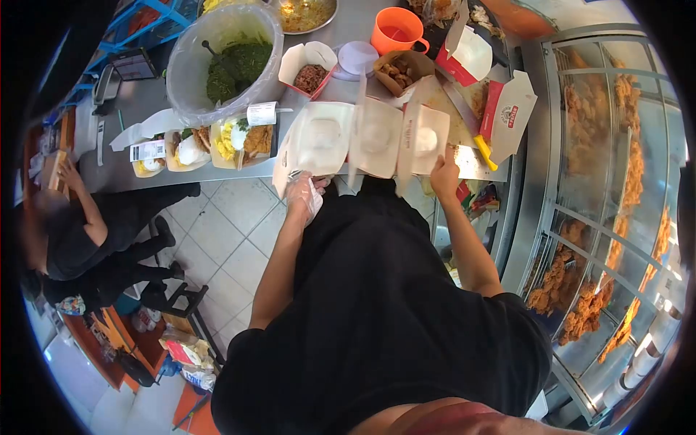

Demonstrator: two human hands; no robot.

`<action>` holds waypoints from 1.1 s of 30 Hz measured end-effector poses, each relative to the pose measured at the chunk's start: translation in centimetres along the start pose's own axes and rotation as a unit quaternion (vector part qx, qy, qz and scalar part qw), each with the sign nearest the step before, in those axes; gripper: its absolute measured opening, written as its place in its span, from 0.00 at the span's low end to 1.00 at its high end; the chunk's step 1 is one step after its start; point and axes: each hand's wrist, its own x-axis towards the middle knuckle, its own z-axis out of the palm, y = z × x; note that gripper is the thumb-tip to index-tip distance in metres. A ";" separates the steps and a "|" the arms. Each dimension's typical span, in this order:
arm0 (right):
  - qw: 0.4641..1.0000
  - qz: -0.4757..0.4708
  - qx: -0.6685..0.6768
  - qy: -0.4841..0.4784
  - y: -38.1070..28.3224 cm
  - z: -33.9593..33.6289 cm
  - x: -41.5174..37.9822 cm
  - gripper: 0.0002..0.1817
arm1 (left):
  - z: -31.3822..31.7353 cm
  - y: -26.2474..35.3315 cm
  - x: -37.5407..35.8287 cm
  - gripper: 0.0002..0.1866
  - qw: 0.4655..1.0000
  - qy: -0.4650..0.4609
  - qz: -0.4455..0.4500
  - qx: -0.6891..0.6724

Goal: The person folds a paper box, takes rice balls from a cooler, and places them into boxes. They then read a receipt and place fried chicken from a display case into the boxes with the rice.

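Observation:
Three open paper takeaway boxes stand side by side at the front edge of the steel counter: a left box [308, 119], a middle box [371, 109] and a right box [433, 119]. Each holds something white, most clearly a rounded mound in the right one. My left hand [303, 196], in a clear plastic glove, is closed on the near edge of the left box. The near right corner of the right box is pinched by my right hand [444, 177], which looks bare. Some fingertips of both hands are hidden.
Filled meal boxes [192, 151] line the counter to the left, below a lined tub [225, 65] of green food. Behind are an orange cup [397, 30] and a yellow-handled knife [484, 152]. A fried-chicken cabinet [602, 181] stands right; another person [76, 239] is at left.

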 end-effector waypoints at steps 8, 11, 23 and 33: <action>0.995 -0.049 0.077 -0.041 -3.7 3.7 0.1 0.21 | -4.4 -1.0 2.8 0.12 0.993 0.041 0.074 -0.081; 0.987 -0.007 0.128 -0.095 -6.6 3.6 0.9 0.24 | -4.9 0.0 2.8 0.14 0.994 0.058 0.079 -0.047; 0.981 -0.101 0.127 -0.106 -6.5 6.6 1.7 0.23 | -7.3 0.8 5.3 0.14 0.992 0.050 0.109 -0.047; 0.945 -0.135 -0.069 -0.290 -6.4 -0.1 10.5 0.24 | -6.8 2.0 2.5 0.15 0.990 0.045 0.101 -0.088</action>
